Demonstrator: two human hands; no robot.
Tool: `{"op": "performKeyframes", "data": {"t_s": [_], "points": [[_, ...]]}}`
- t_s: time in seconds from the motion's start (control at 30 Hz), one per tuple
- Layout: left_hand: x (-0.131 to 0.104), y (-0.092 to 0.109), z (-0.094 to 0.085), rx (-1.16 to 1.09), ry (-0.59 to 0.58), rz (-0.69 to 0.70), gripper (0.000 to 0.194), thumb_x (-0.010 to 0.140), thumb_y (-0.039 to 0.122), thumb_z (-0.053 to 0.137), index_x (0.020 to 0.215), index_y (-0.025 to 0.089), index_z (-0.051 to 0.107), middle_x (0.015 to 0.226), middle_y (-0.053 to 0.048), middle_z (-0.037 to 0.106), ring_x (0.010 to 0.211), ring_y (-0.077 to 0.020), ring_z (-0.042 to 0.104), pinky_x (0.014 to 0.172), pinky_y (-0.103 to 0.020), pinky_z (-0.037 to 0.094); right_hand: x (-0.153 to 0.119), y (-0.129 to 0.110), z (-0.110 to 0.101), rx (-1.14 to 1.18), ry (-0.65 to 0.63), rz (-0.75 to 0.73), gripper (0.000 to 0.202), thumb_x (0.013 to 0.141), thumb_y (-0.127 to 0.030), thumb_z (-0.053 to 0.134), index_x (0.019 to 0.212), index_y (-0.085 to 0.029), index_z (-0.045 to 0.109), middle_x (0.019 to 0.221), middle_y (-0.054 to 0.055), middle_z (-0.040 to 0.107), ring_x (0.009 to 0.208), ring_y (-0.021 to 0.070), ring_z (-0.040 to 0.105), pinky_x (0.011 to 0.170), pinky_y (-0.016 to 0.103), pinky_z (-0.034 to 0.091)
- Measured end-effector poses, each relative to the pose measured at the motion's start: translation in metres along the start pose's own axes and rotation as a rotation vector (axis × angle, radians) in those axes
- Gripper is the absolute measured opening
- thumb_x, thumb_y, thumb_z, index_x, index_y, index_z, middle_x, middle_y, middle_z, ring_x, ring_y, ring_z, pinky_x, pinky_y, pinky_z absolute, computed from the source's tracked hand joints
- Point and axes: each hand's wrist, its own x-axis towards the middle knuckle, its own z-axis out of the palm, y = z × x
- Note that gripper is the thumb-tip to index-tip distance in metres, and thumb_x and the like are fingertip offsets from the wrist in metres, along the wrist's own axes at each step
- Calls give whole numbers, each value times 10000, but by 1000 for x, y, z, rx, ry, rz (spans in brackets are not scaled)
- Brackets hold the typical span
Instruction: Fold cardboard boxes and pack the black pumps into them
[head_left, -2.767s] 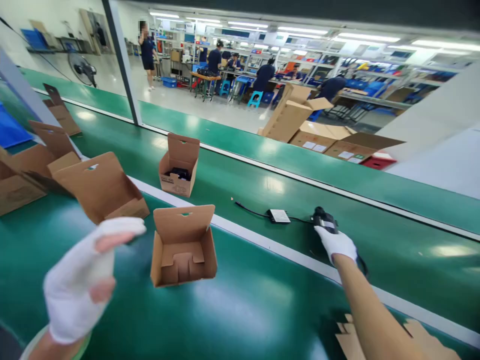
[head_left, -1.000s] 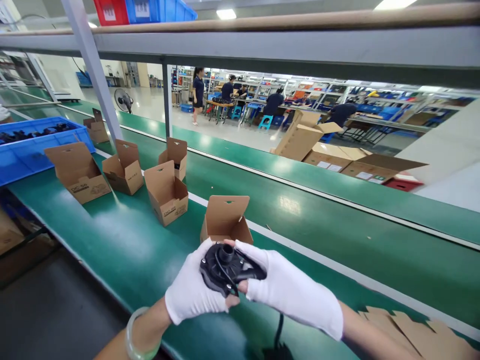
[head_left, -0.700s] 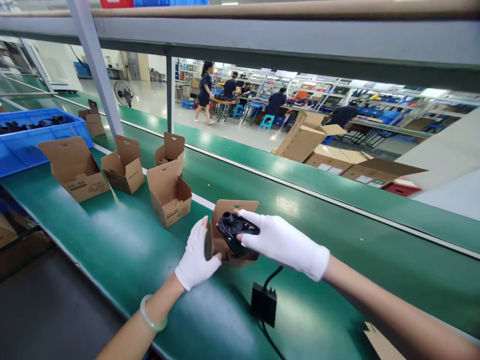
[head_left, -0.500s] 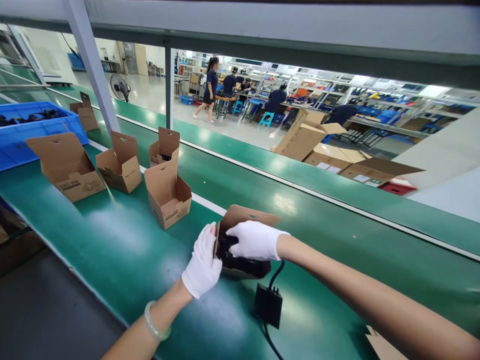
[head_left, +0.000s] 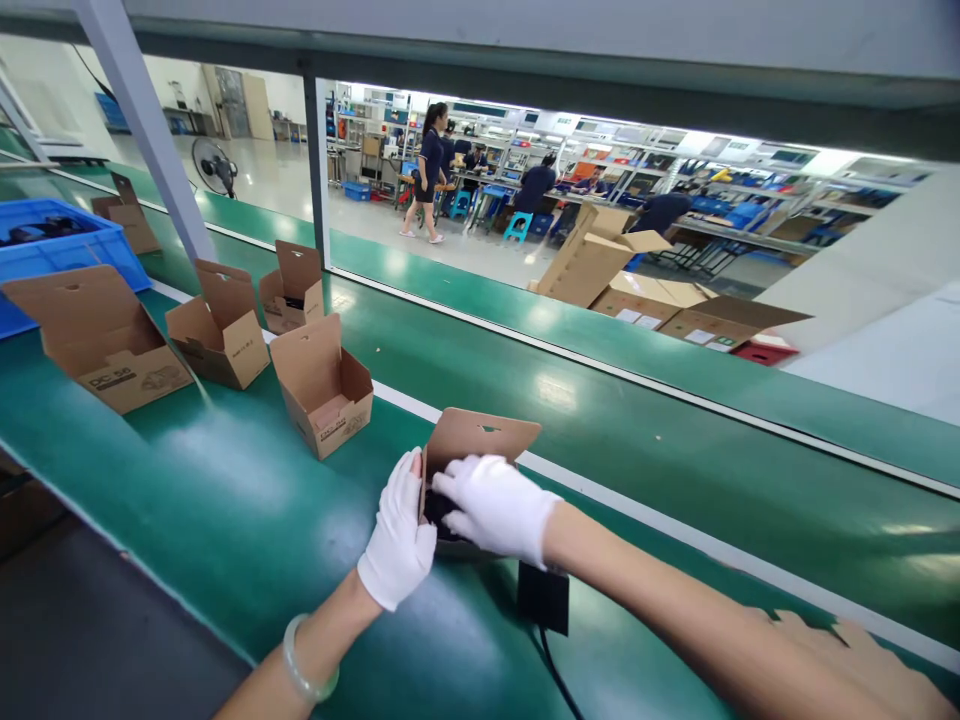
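A small open cardboard box sits on the green bench in front of me. My left hand, in a white glove, grips the box's left side. My gloved right hand reaches into the box and presses a black device down inside it; only a sliver of the device shows. A black power adapter lies on the bench just below my right wrist, with its cable running toward me.
Three more open cardboard boxes stand to the left on the bench, another on the conveyor belt behind. A blue bin is far left. Flat cardboard lies under my right forearm. People work in the hall beyond.
My right hand picked the black device with its adapter off the belt, both hands brought it to the box, and the right hand has pushed it down inside while the left steadies the box.
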Motion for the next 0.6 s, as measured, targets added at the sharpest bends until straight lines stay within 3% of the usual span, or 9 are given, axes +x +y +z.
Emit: {"op": "performKeyframes", "data": {"t_s": [0.07, 0.13, 0.2, 0.23, 0.33, 0.4, 0.5, 0.6], "points": [[-1, 0, -1, 6, 9, -7, 699, 897, 176, 333, 1550, 211, 86, 1573, -147, 293, 1454, -307, 292, 1174, -535, 322, -27, 17, -10, -28, 97, 103, 217, 890, -225, 448, 913, -191, 661, 925, 93, 666, 862, 263, 618, 767, 372, 434], [-1, 1, -1, -5, 21, -5, 705, 883, 151, 324, 1549, 198, 97, 1570, -153, 292, 1454, -304, 293, 1179, -530, 318, -55, 47, -5, 118, 170, 300, 286, 939, -313, 386, 817, -204, 620, 829, 57, 642, 760, 223, 585, 710, 349, 423], [-1, 2, -1, -27, 31, -4, 706, 875, 139, 323, 1547, 193, 113, 1569, -156, 294, 1449, -304, 302, 1180, -523, 321, -81, 82, 19, 485, 117, 447, 285, 900, -422, 470, 748, -206, 580, 740, 30, 604, 671, 191, 529, 641, 315, 405], [-1, 2, -1, -36, 31, -8, 702, 875, 139, 325, 1545, 196, 123, 1568, -155, 296, 1447, -304, 308, 1180, -523, 323, -93, 97, 36, 743, 22, 448, 270, 853, -450, 538, 765, -200, 586, 760, 32, 607, 663, 182, 514, 610, 301, 393], [-1, 1, -1, -44, 36, -13, 685, 884, 151, 335, 1540, 212, 147, 1561, -155, 311, 1439, -311, 324, 1174, -535, 331, -116, 123, 93, 1080, -143, 422, 486, 810, -603, 548, 984, -160, 642, 799, 65, 636, 585, 157, 499, 523, 273, 350], [-1, -1, -1, -33, 38, -9, 677, 891, 155, 338, 1539, 216, 151, 1558, -157, 317, 1435, -311, 333, 1168, -536, 341, -119, 121, 124, 1263, -168, 387, 624, 800, -663, 523, 1146, -150, 602, 920, 111, 658, 597, 141, 510, 505, 253, 327], [-1, -2, -1, -12, 46, 5, 675, 896, 154, 342, 1539, 220, 148, 1550, -156, 329, 1426, -301, 351, 1162, -517, 362, -109, 97, 156, 1456, -224, 291, 786, 721, -754, 536, 1262, -184, 535, 1148, 167, 630, 592, 116, 513, 454, 220, 279], [-1, -2, -2, 9, 65, 12, 667, 898, 161, 339, 1536, 220, 151, 1540, -156, 342, 1417, -298, 365, 1150, -510, 384, -96, 61, 180, 1562, -344, 147, 1019, 482, -889, 587, 1207, -172, 569, 993, 161, 669, 588, 156, 551, 445, 224, 328]]}}
